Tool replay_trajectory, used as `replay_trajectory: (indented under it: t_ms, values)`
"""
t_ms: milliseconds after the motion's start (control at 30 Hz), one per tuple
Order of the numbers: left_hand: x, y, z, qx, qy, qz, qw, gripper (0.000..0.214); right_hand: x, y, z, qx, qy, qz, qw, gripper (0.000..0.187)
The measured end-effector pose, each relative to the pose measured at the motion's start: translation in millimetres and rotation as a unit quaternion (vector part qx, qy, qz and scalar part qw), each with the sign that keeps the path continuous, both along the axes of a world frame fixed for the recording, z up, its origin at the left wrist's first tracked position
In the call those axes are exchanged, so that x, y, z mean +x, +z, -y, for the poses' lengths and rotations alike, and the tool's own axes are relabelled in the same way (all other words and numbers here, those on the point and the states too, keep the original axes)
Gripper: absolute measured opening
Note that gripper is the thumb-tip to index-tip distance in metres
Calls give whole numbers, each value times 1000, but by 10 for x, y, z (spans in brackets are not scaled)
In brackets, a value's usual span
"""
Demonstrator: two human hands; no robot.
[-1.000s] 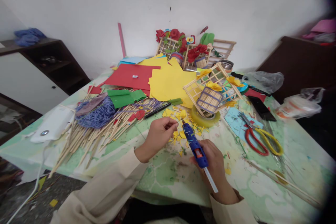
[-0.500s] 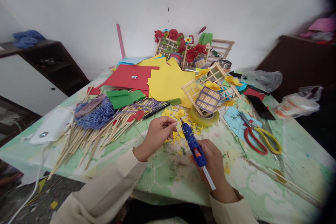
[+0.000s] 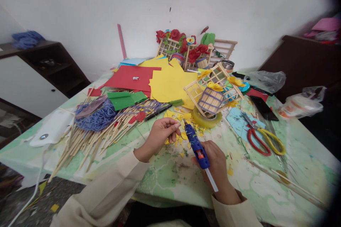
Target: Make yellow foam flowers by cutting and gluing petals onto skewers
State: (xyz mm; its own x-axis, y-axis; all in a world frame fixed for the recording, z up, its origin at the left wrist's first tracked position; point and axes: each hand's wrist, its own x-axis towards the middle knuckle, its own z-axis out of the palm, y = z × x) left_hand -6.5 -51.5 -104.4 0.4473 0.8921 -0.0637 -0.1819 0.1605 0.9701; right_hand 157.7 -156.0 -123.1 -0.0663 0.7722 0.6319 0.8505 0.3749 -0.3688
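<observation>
My right hand [image 3: 214, 161] is wrapped round a blue glue gun [image 3: 196, 145], its nozzle pointing up and away and a clear glue stick [image 3: 211, 180] poking out of its back end. Just left of the nozzle, my left hand [image 3: 163, 134] has thumb and forefinger pinched together; whatever they hold is too small to make out. Beneath both hands lie yellow paper scraps [image 3: 183, 136] on the table. Beyond the gun, a small stick frame with yellow paper flowers [image 3: 213, 97] rests on a roll of clear tape [image 3: 207, 118].
Wooden sticks [image 3: 93, 142] and purple yarn [image 3: 96, 115] lie on the left, by a white device [image 3: 53, 127]. Yellow sheets [image 3: 170, 81] and red paper [image 3: 130, 78] spread at the back. Scissors [image 3: 262, 136] and a dark phone [image 3: 263, 108] are on the right. Flowered stick frames [image 3: 183, 48] lean against the wall.
Both hands and the glue gun stay almost in place. The whole view has shifted very slightly.
</observation>
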Motion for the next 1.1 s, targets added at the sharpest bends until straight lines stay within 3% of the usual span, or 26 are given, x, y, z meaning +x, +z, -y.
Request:
replay_trajectory:
  t_ms: [467, 667, 800, 967, 1100]
  values:
    - [-10, 54, 8, -64, -48, 31, 996, 28, -15, 30, -4, -9, 1, 17, 1000, 8]
    - [-36, 75, -4, -80, -62, 61, 993, 26, 55, 61, 26, 10, -41, 14, 999, 7]
    - [-101, 122, -95, -43, 5, 97, 994, 25, 381, 83, 131, 13, -164, 57, 985, 16]
    - [-183, 178, -211, 11, 74, 167, 983, 22, 1118, 10, 216, -54, -353, 132, 925, 36]
    - [-183, 164, -219, 18, 77, 177, 981, 22, 1587, -91, 159, -158, -408, 190, 879, 35]
